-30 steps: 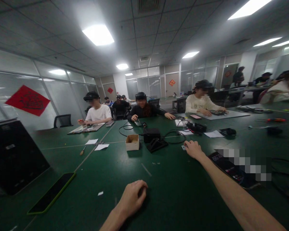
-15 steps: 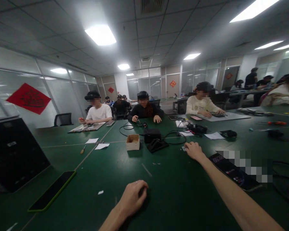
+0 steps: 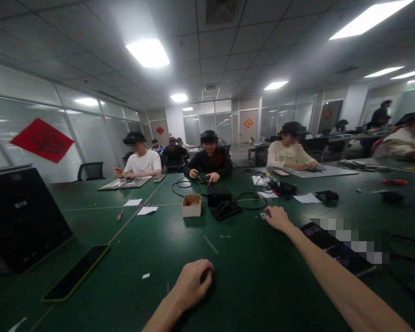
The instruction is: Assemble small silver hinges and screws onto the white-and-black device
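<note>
Although the cardboard box (image 3: 191, 205) at frame centre was seen open-topped, its contents could not be made out. A small white piece (image 3: 263, 215) was located right of centre on the green table (image 3: 249, 263), at the fingertips of the outstretched right hand (image 3: 278, 217); too small for its axis or heading to be read. Whether it was gripped could not be told. The left hand (image 3: 193, 282) was curled loosely at bottom centre, nothing seen held.
</note>
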`<state>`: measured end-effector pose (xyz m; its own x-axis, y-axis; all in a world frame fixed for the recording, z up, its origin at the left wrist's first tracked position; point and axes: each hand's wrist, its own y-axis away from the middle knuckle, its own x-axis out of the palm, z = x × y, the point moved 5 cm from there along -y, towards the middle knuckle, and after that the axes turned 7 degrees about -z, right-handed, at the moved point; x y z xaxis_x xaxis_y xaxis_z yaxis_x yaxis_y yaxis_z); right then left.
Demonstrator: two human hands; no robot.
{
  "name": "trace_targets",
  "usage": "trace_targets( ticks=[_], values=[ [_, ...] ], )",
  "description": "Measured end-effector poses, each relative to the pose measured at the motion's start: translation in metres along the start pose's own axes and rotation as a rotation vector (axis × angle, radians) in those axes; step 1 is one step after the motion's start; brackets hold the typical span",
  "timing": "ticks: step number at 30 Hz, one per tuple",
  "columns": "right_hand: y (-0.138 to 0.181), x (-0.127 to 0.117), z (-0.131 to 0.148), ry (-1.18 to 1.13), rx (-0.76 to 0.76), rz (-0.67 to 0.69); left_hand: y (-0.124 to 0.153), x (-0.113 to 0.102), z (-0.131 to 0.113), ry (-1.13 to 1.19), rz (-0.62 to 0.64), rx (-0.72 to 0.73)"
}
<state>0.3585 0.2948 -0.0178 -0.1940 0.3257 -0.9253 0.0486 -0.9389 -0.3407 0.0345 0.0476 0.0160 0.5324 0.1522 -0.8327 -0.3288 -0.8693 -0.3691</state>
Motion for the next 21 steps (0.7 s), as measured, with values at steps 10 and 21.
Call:
trace_targets(
  ticks=[10, 21],
  values=[
    [-0.003, -0.005, 0.011, -0.084, 0.037, 0.07, 0.0, 0.0, 0.001, -0.005, -0.01, 0.006],
    [0.009, 0.013, -0.019, -0.033, 0.351, 0.057, 0.001, 0.0, 0.001, 0.0, 0.034, -0.013]
  ],
)
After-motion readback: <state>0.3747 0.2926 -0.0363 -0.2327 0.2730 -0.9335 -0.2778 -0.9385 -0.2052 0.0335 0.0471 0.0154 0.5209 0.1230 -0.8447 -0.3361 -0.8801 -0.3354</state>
